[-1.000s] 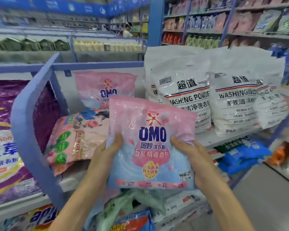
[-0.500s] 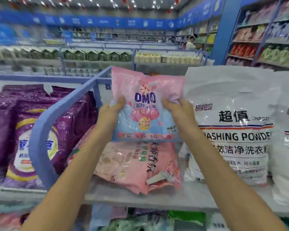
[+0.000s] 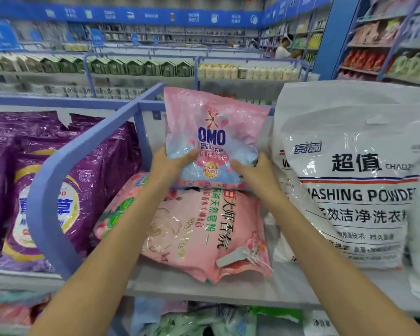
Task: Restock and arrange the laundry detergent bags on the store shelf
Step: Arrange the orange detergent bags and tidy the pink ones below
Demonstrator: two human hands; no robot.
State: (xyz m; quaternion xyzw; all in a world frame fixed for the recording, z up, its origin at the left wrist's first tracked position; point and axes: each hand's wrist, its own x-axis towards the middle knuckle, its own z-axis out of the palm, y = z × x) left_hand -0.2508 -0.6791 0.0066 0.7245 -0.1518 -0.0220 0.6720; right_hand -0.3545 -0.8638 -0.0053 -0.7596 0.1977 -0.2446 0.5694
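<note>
A blue sign band (image 3: 155, 16) tops the far wall above stocked aisle shelves (image 3: 141, 69), beside a blue pillar (image 3: 332, 37).

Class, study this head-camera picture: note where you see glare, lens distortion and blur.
Head view: glare streaks the OMO bag and the purple bags; the wide lens bows the blue divider; the far shelves look soft.

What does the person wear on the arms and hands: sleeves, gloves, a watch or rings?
The left hand and the right hand are bare, without gloves. The left forearm and the right forearm are uncovered down to the picture's edge, so no sleeve is in view. No watch or bracelet sits at either wrist, and no ring shows on the visible fingers.
</note>
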